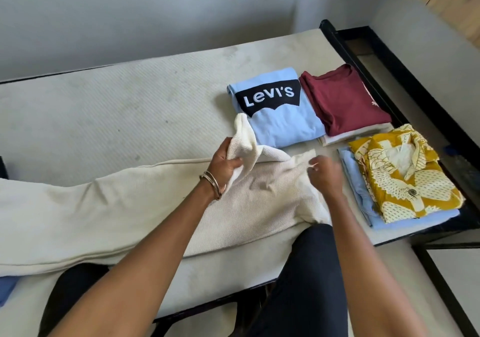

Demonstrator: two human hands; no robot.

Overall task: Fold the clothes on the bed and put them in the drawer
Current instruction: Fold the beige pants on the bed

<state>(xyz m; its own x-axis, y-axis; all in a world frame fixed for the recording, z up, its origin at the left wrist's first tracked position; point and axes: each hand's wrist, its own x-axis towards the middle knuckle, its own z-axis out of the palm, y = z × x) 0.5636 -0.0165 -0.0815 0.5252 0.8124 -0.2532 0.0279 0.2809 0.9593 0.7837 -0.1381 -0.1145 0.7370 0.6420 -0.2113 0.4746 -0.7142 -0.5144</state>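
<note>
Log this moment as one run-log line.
step: folding cream garment | left hand: gripping its bunched end | right hand: pinching its edge | folded piles: on bed | drawer: unseen

Cream ribbed garment (135,207) lies unfolded on bed (104,108) beside folded stacks.

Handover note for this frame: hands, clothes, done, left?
Left hand: gripping a bunched end of the cream garment, lifted.
Right hand: pinching the same garment's edge.
The cream garment lies long across the bed, unfolded.
Done: folded Levi's shirt, maroon shirt on a white piece, yellow printed shirt on a light blue one, all at the bed's right end.
Left: fold the cream garment; move everything to the drawer, not in view.
</note>
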